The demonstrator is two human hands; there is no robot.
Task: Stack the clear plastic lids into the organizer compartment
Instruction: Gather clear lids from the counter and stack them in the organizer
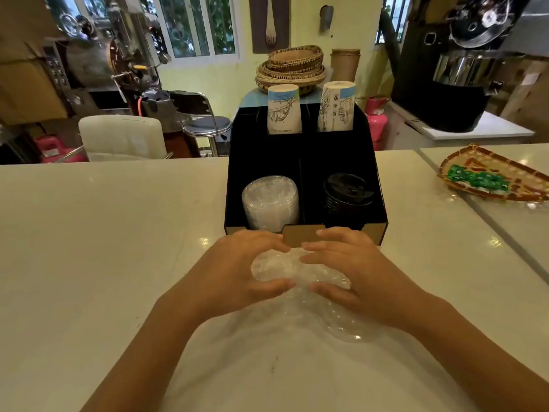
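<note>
Cupping a bunch of clear plastic lids [285,270] between both palms, we hold them just above the pale, glossy stone counter [104,248], right in front of the black cardboard organizer box [378,185]. Our left hand [237,272] curls around the left side of the bunch, fingers over the top and thumb along the near edge; our right hand [353,272] mirrors it on the other side, so both are closed around the lids with the fingertips nearly meeting. A few more clear lids [347,328] lie loose on the counter under our right wrist, blurred enough that we cannot count them.

In the organizer's front left compartment a stack of clear lids [270,202] already stands, leaning slightly. The front right compartment holds a stack of black plastic lids [347,193]. Behind them, two white paper cup stacks with blue printed bands [283,110] rise upside down out of the back compartments. Off to the right on the counter lies a flat woven bamboo tray [502,176] holding something green.
</note>
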